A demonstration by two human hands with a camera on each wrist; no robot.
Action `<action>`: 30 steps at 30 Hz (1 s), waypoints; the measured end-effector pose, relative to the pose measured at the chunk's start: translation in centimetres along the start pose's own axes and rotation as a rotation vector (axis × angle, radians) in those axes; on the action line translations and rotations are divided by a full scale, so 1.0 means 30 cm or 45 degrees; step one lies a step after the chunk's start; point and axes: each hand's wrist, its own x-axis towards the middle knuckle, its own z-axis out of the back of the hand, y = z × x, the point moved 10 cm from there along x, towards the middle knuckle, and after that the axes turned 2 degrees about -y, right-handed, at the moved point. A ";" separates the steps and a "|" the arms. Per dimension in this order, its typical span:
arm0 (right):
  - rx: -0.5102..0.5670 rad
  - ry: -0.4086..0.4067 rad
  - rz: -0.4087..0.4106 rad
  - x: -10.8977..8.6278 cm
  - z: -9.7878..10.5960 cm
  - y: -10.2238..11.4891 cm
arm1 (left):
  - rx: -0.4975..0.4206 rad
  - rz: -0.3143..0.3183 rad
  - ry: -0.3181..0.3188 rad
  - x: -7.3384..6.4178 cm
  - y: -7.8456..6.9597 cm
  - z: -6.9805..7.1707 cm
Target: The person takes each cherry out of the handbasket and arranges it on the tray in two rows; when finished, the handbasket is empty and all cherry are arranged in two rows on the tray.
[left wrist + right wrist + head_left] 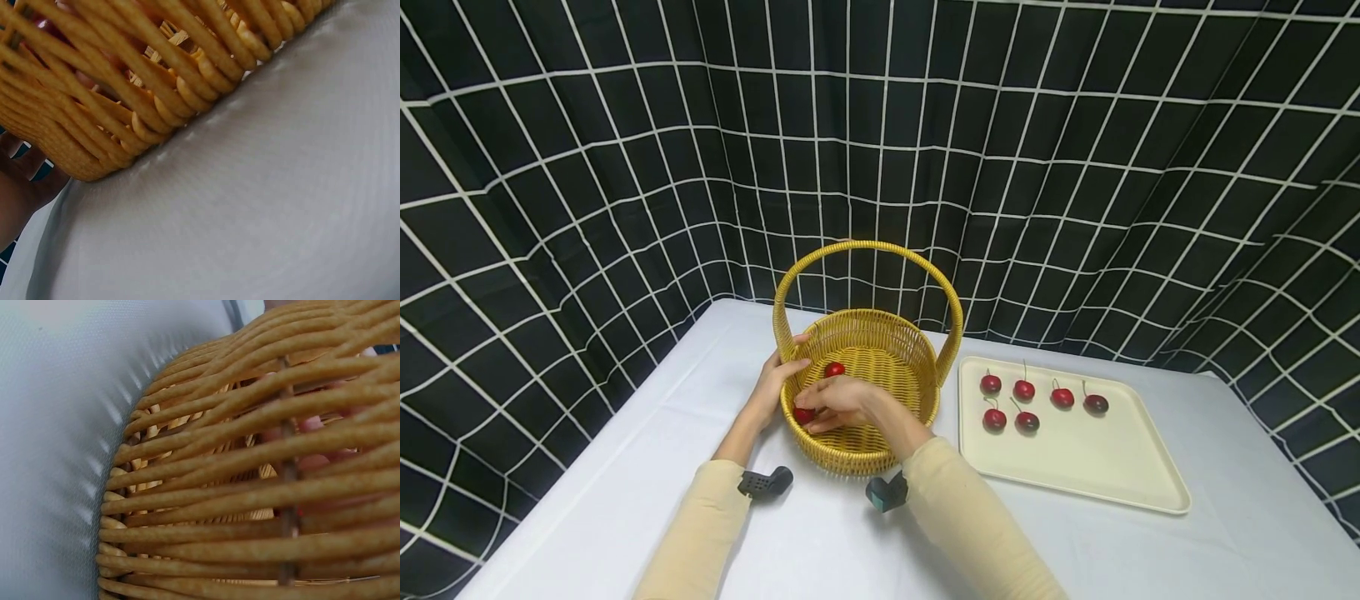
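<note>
A yellow wicker basket (842,461) with a tall arched handle stands on the white table. At its left rim is my left hand (766,388), which grips the side with the thumb over the edge and the fingers outside the wall. My right hand (844,400) reaches down inside the basket and holds a red cherry (803,415) at the fingertips, near the left inner wall. Another cherry (834,369) lies beyond that hand on the basket floor. In the right wrist view the woven wall (250,494) covers most of the hand.
To the right of the basket a cream tray (1105,467) bears several stemmed cherries, among them a dark one (1096,404) and a red one (991,384). Behind the table hangs a black cloth (1037,150) with a white grid.
</note>
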 end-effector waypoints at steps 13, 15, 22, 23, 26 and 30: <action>0.006 -0.086 0.101 -0.030 0.072 0.029 | 0.004 0.020 0.028 -0.053 -0.080 -0.027; 0.032 -0.086 0.091 -0.034 0.082 0.026 | 0.001 0.019 0.026 -0.056 -0.083 -0.027; 0.016 -0.054 0.120 -0.069 0.113 0.021 | 0.003 0.033 0.007 -0.057 -0.074 -0.023; -0.001 -0.055 0.121 -0.080 0.120 0.021 | -0.002 0.032 0.001 -0.048 -0.062 -0.019; -0.057 -0.060 0.128 -0.116 0.142 0.026 | 0.009 0.011 -0.017 -0.023 -0.027 -0.005; -0.095 -0.056 0.150 -0.151 0.167 0.031 | 0.026 -0.007 -0.027 -0.002 0.002 0.007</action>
